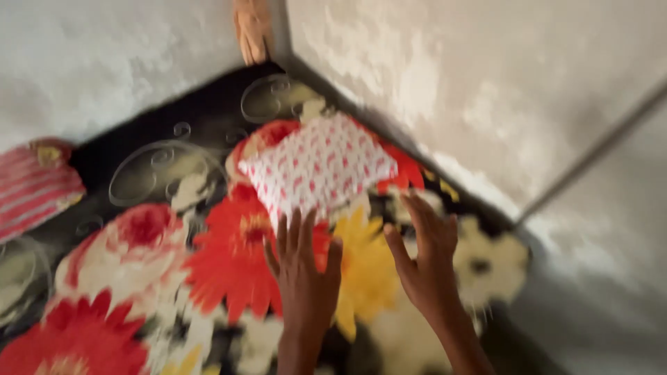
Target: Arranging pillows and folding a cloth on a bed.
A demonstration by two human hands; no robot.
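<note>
— Pillow (316,167) with red dots lay on the flowery sheet (139,250), up in the corner by the walls (486,90); see?
— Yes; the left hand (303,267) touched its near edge, fingers spread flat; the right hand (425,257) was open beside it, holding nothing.

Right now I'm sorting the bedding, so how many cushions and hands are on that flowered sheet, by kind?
White cushion with red dots: 1
Red striped cushion, at the left edge: 1
Hands, left hand and right hand, open on the flowered sheet: 2
Total: 4
</note>
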